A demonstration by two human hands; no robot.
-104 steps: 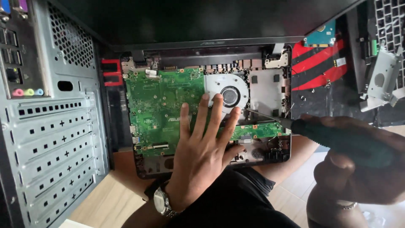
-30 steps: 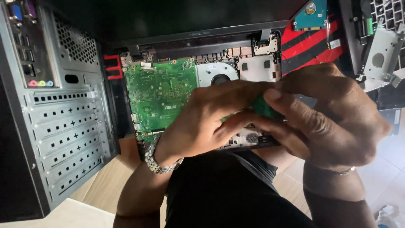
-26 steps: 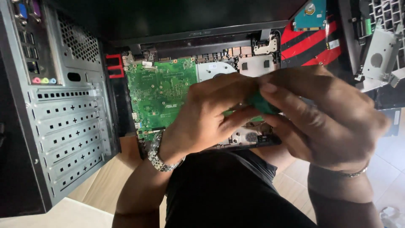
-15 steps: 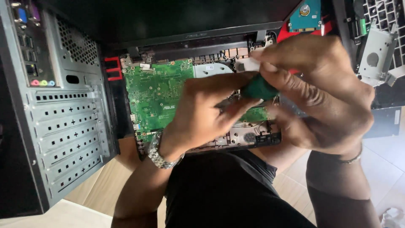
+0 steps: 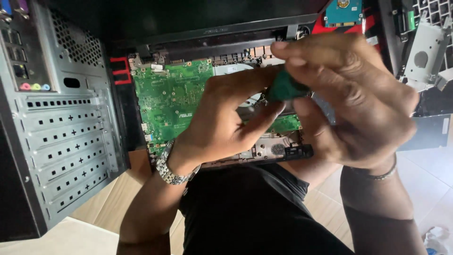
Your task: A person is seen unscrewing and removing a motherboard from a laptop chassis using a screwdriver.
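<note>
Two hands (image 5: 302,104) pinch a green handle (image 5: 285,87) above the green board (image 5: 172,97), case (image 5: 61,132) crowding left.

The circuit board (image 5: 172,101) is bright green with pale markings. A dark green handle (image 5: 285,87) shows between the hands. The computer case (image 5: 61,141) is grey metal — dotted with black slots. Wristwatch (image 5: 170,167) — silver. Red stripes (image 5: 121,71) mark the black frame.
</note>
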